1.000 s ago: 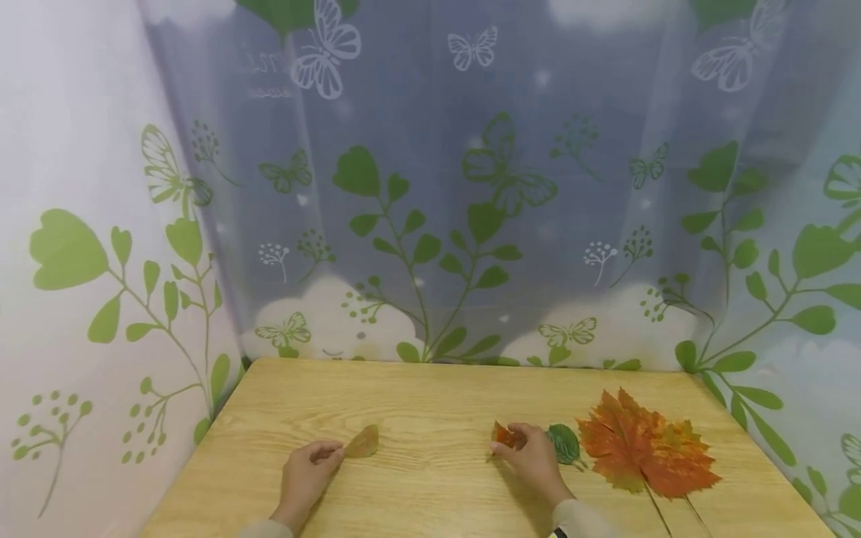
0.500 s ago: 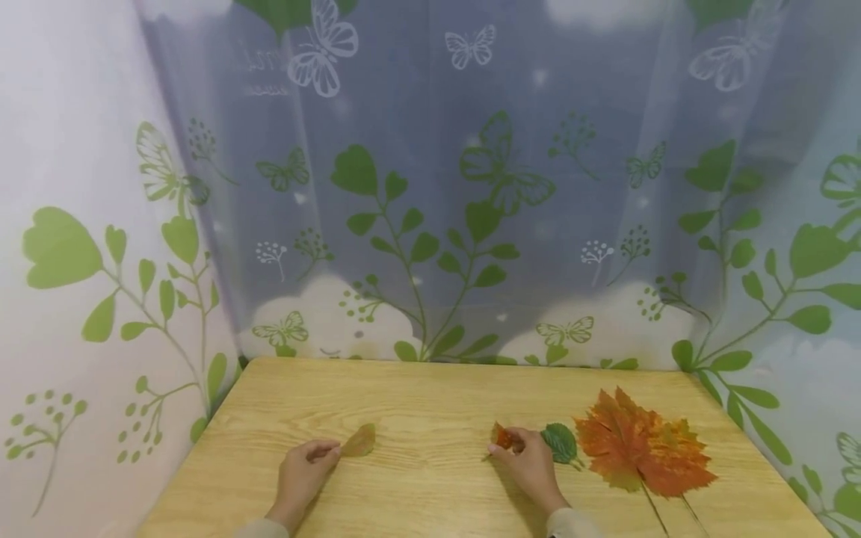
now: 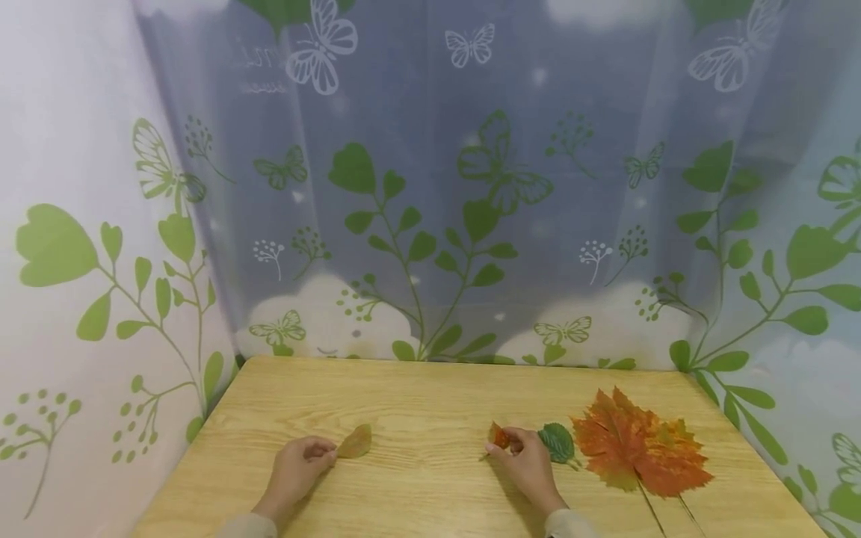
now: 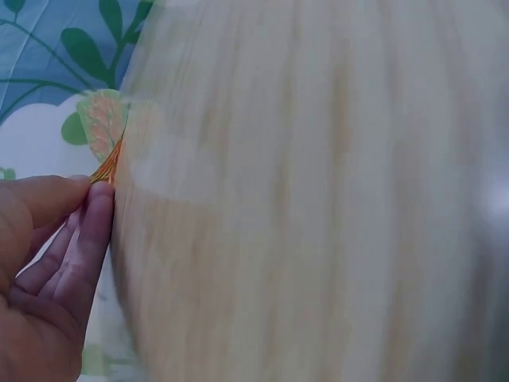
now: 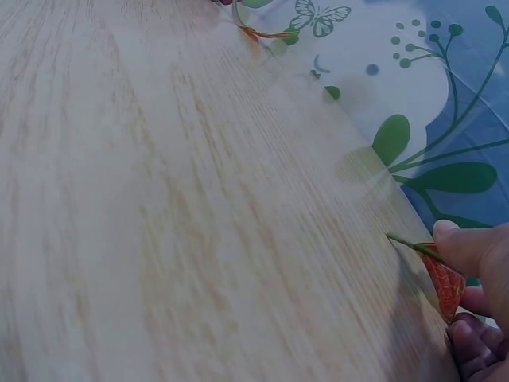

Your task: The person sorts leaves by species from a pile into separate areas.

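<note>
My left hand [image 3: 296, 469] pinches a small leaf [image 3: 355, 441] by its lower end, between thumb and fingers. In the left wrist view that leaf [image 4: 105, 127] looks orange and green and stands up from the fingertips. Further right, my right hand [image 3: 527, 465] pinches a small orange-red leaf [image 3: 498, 436], partly hidden behind the fingers. Its short green stem [image 5: 407, 241] sticks out past the thumb in the right wrist view. Just beyond the right hand lies a round green leaf [image 3: 557, 442] with a toothed edge.
Two large orange-red maple leaves [image 3: 639, 444] overlap on the right of the wooden table [image 3: 417, 396], their thin stems pointing toward the front. A printed curtain [image 3: 403, 224] with plants and butterflies hangs behind the table and along its sides.
The left hand has shifted slightly left with its leaf. The right hand keeps hold of the orange-red leaf almost in place. The whole head view has drifted a little left.
</note>
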Motion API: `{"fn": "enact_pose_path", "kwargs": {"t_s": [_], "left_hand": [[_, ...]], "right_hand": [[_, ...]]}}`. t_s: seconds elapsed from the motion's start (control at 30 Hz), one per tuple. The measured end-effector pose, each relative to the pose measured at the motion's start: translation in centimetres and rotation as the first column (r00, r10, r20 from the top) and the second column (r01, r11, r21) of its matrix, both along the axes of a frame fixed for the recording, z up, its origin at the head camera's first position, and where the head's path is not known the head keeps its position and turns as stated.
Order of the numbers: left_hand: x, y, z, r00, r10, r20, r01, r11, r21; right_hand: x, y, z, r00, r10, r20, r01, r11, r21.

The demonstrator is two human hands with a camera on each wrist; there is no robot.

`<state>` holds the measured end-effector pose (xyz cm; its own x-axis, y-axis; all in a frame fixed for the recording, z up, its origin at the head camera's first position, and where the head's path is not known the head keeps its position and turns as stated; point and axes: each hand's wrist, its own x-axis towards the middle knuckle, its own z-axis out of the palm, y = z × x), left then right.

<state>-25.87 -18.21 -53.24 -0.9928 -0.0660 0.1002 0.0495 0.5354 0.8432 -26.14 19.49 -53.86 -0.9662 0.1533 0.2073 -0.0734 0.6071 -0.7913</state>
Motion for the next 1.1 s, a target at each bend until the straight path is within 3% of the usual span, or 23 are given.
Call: {"fn": "enact_pose_path", "kwargs": {"t_s": [0.17, 0.3, 0.53, 0.8, 0.9, 0.97, 1.03, 1.1], "left_hand": [[-0.2, -0.1, 0.2, 0.996, -0.068, -0.053, 0.064, 0.995, -0.075], [-0.5, 0.0, 0.4, 0.987, -0.125, -0.098, 0.106, 0.979, -0.174], [-0.9, 0.7, 1.2, 0.978, -0.158, -0.133, 0.118, 0.956, -0.267], [-1.4, 1.0, 1.1, 0.969, -0.191, -0.16, 0.125, 0.929, -0.349], [-1.4, 1.3, 1.3, 0.975, -0.162, -0.154, 0.108, 0.945, -0.31], [-1.3, 1.6, 1.5, 0.983, -0.129, -0.131, 0.099, 0.971, -0.217], [-1.3, 2.0, 1.6, 0.992, -0.1, -0.081, 0.094, 0.993, -0.072], [-1.4, 2.3, 1.7, 0.996, -0.085, -0.023, 0.087, 0.991, 0.102]], "right_hand": [[0.1, 0.1, -0.1, 1.0, 0.005, -0.001, -0.005, 1.0, 0.005], [0.1, 0.1, -0.1, 1.0, 0.005, 0.003, -0.005, 1.0, -0.002], [-0.1, 0.2, -0.4, 1.0, 0.01, 0.007, -0.01, 1.0, -0.009], [0.0, 0.2, -0.3, 1.0, 0.017, 0.021, -0.017, 1.0, -0.022], [0.1, 0.2, -0.3, 1.0, 0.02, 0.018, -0.02, 1.0, -0.021], [0.1, 0.2, -0.3, 1.0, 0.022, 0.016, -0.022, 1.0, -0.019], [0.1, 0.2, -0.3, 1.0, 0.023, 0.016, -0.023, 1.0, -0.018], [0.1, 0.2, -0.3, 1.0, 0.024, 0.016, -0.023, 1.0, -0.017]]}}
